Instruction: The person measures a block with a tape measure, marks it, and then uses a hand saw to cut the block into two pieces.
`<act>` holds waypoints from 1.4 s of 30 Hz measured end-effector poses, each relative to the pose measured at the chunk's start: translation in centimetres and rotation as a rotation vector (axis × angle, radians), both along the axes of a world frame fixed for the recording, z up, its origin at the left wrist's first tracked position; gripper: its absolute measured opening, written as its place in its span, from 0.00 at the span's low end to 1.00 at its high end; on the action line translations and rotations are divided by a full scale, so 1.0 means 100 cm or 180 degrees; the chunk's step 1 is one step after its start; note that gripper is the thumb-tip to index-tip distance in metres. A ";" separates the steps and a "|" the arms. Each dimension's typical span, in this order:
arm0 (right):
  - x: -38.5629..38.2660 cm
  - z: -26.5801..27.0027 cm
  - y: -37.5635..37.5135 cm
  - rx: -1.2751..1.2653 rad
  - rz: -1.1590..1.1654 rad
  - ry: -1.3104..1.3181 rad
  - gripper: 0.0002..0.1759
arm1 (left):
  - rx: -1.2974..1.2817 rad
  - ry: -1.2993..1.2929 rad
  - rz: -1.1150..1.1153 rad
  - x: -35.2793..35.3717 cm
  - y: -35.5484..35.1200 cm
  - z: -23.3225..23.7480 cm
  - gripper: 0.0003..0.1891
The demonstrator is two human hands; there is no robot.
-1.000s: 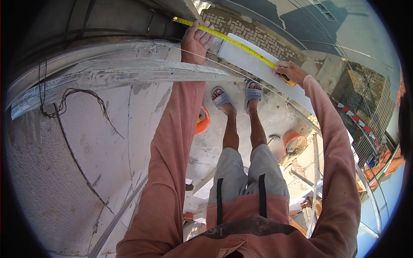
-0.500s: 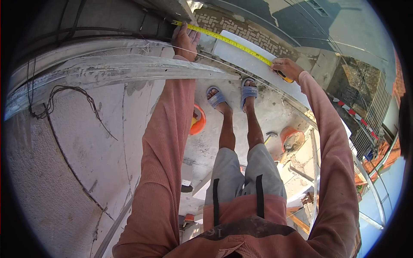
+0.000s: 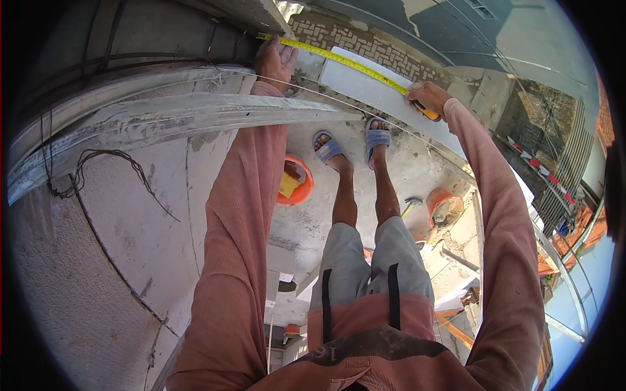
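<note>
A yellow tape measure [image 3: 352,64] is stretched between my hands, its blade slanting down to the right over a pale white block [image 3: 345,85]. At the upper left, my left hand [image 3: 275,63] holds the blade near its end, thumb against the tape and the other fingers partly extended below it. The blade's tip lies by a dark gap beside a concrete edge. My right hand [image 3: 427,99] is wrapped around the case at the other end; part of its yellow and black body shows under the fingers.
A rough beam [image 3: 195,109] and a thin string [image 3: 326,93] cross near my left forearm. On the floor stand an orange bucket [image 3: 303,189] with something yellow inside, a second bucket [image 3: 445,207] and a hammer [image 3: 411,204]. Bent wire [image 3: 81,156] hangs at left.
My left hand has shifted slightly left, and my right hand slightly left and up. The tape stays stretched between them. More of the orange bucket shows beside my left arm.
</note>
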State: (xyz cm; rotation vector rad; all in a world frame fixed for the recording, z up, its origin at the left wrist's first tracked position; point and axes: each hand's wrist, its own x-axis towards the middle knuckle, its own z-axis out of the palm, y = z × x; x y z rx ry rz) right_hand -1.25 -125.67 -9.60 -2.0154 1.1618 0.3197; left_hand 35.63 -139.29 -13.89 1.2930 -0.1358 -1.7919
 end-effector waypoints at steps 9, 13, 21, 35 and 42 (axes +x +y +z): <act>0.006 0.009 -0.004 0.0462 -0.0438 0.0111 0.09 | 0.0122 -0.0083 -0.0011 -0.001 -0.001 0.004 0.18; 0.003 0.008 0.000 0.0330 -0.0464 -0.0136 0.11 | 0.0087 -0.0060 -0.0122 0.002 -0.001 0.002 0.18; -0.002 -0.003 0.000 0.0348 -0.0394 -0.0095 0.08 | 0.0094 -0.0034 -0.0128 0.002 -0.002 0.004 0.18; -0.005 -0.007 -0.006 0.0440 -0.0217 -0.0269 0.10 | 0.0078 -0.0055 -0.0120 0.002 -0.002 0.005 0.18; -0.004 -0.009 -0.005 0.0453 -0.0237 -0.0140 0.09 | 0.0079 -0.0034 -0.0117 0.003 -0.002 0.001 0.19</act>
